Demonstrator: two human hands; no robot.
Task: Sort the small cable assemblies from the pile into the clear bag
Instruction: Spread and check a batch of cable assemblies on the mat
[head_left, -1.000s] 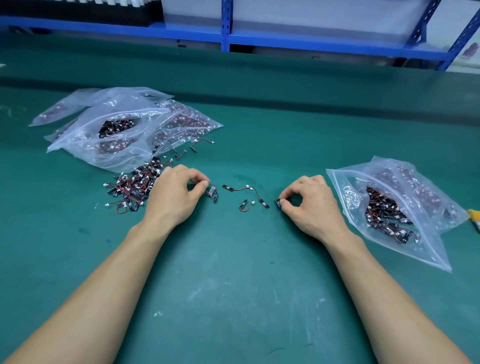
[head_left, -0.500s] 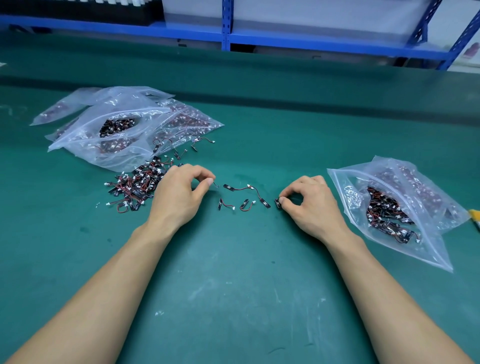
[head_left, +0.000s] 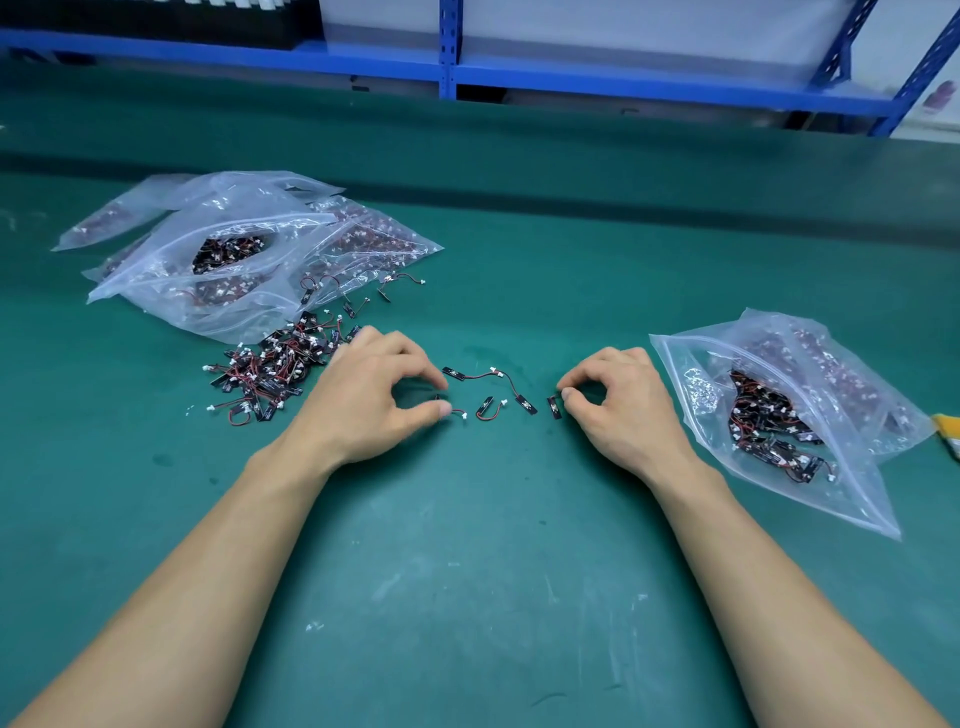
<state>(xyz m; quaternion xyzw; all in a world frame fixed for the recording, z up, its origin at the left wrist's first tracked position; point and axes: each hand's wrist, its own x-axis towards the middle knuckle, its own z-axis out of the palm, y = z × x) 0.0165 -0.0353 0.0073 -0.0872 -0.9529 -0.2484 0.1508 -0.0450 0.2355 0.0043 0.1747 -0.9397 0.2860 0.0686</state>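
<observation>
L hand (head_left: 363, 395) curls thumb & forefinger round a cable (head_left: 457, 413) end, grip unclear. R hand (head_left: 623, 405) pinches 2nd cable (head_left: 555, 407) on tabletop (head_left: 467, 571), btwn pile (head_left: 270, 374) & bag (head_left: 779, 415). Risks: looped wires snag neighbours; thin tab slips. Bag mouth hard to make out; L hand hides pile's edge.

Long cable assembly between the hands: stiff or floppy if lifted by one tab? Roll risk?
Probably floppy: the long cable assembly lies in a loose curve of thin red wire, so its free end would likely dangle. Its black tabs look flat, so a push should slide it on the green mat, not roll it.
</observation>
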